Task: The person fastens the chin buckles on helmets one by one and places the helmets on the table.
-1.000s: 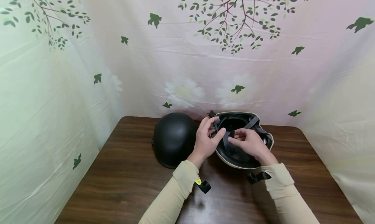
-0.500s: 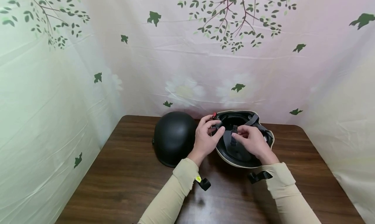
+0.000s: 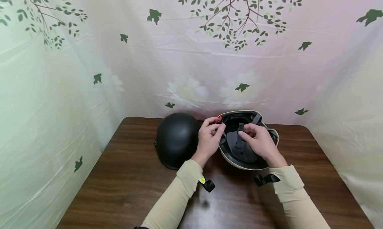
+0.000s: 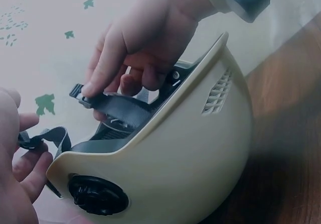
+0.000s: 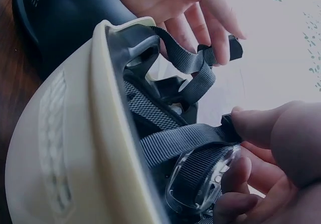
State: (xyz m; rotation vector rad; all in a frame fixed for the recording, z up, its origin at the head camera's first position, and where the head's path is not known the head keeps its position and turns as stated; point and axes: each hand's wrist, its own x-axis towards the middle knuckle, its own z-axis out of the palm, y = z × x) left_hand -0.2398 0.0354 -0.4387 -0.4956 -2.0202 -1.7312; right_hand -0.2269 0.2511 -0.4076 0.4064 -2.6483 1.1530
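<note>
A cream helmet [image 4: 195,153] lies upside down, its dark lining facing up. At its left side my left hand [image 3: 208,137] holds a grey chin strap [image 5: 183,56] by its end, where a buckle [image 5: 234,48] with a red part sticks out past the fingers. Over the helmet's opening, my right hand [image 3: 259,141] pinches the dark buckle [image 5: 229,127] of the other chin strap [image 4: 125,111] between thumb and fingers. The two buckles are apart. A black dial [image 4: 98,194] sits on the outside of the cream shell.
Just left of the cream helmet, a black helmet [image 3: 176,141] rests dome up on the brown wooden table [image 3: 125,185]. Printed cloth [image 3: 191,66] hangs behind the table and along both sides. Each wrist carries a black camera mount [image 3: 266,179].
The right hand has drawn its buckle slightly right, and the buckle has turned upright. The left thumb has closed toward its fingers, and the red part at the left buckle shows more.
</note>
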